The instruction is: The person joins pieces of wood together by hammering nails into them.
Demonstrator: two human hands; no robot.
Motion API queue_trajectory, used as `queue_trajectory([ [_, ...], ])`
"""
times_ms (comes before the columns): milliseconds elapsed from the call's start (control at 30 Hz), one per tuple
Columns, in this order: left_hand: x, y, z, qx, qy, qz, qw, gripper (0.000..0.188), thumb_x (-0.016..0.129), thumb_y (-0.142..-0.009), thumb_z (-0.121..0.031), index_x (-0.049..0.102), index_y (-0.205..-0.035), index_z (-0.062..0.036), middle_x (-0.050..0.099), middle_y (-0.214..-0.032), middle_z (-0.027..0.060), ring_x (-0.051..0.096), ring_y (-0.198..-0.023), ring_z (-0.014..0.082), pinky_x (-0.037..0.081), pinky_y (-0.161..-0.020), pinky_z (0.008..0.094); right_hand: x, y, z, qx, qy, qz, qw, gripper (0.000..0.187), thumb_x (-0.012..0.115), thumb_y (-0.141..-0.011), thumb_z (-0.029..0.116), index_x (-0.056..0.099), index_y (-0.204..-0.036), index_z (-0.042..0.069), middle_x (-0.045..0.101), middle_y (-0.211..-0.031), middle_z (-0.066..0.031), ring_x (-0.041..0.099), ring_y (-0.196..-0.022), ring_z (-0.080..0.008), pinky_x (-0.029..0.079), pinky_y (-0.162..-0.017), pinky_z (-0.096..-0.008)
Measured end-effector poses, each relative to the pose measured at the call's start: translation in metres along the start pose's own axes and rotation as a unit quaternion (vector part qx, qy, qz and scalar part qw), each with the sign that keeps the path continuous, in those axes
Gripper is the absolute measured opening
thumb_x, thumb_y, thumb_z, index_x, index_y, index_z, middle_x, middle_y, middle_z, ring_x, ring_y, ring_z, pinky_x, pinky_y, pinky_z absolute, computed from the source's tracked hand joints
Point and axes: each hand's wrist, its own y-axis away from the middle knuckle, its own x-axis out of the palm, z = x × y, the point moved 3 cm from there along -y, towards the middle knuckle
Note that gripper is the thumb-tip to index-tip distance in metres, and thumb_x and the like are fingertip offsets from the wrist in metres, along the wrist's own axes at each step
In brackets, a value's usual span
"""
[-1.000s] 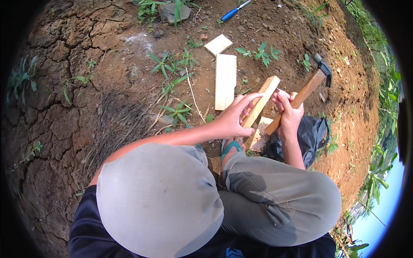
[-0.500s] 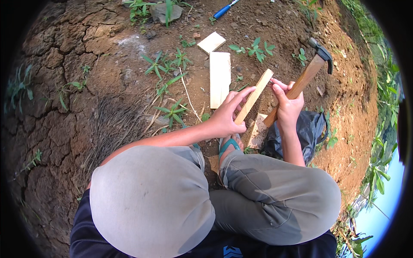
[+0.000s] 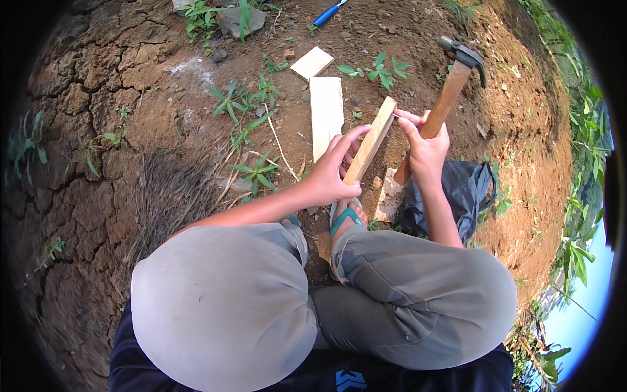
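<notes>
My left hand (image 3: 331,172) grips a short wooden strip (image 3: 370,142) by its lower part, holding it tilted above the ground. My right hand (image 3: 428,151) is closed round the wooden handle of a claw hammer (image 3: 448,95), whose dark head points up and away. The thumb and forefinger of that same hand pinch something thin, like a nail, against the right side of the strip near its far end. It is too small to make out fully. Beyond my left hand a pale flat board (image 3: 326,111) lies on the soil, with a smaller board (image 3: 311,63) at its far end.
A black plastic bag (image 3: 467,196) lies beneath my right forearm, beside a speckled block (image 3: 390,197). A blue-handled tool (image 3: 326,16) rests at the far side. Small green plants (image 3: 258,173), a grey rock (image 3: 240,23) and dry grass (image 3: 176,189) dot the cracked earth.
The view has shifted slightly. Both hands have moved a little to the left with the strip and the hammer, and the hammer's head has gone farther away. Both grips stay the same.
</notes>
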Motion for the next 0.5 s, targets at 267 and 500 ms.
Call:
queue_trajectory([
  [267,-0.037,-0.002,0.026,-0.004,-0.038,-0.117,0.992,0.099,0.068,-0.071,0.000,0.027,-0.160,-0.0170,0.054,-0.119,0.0140,0.060,-0.104,0.0209,0.054,-0.088,0.0358,-0.008,0.006,-0.019,0.014,-0.040,-0.001,0.999,0.043,0.079,-0.086,-0.004,0.047,-0.114,0.000,0.066,-0.126,-0.0259,0.068,-0.115,-0.0297,0.058,-0.100,-0.0407],
  [500,-0.063,0.006,0.086,-0.099,-0.097,-0.171,0.976,0.072,0.078,-0.089,-0.013,0.039,-0.149,-0.0020,0.061,-0.122,0.0145,0.063,-0.109,0.0202,0.053,-0.095,0.0365,-0.011,0.023,-0.032,0.051,0.063,0.031,0.996,0.034,0.078,-0.090,0.006,0.054,-0.113,-0.001,0.072,-0.112,-0.0123,0.069,-0.095,-0.0140,0.057,-0.084,-0.0296],
])
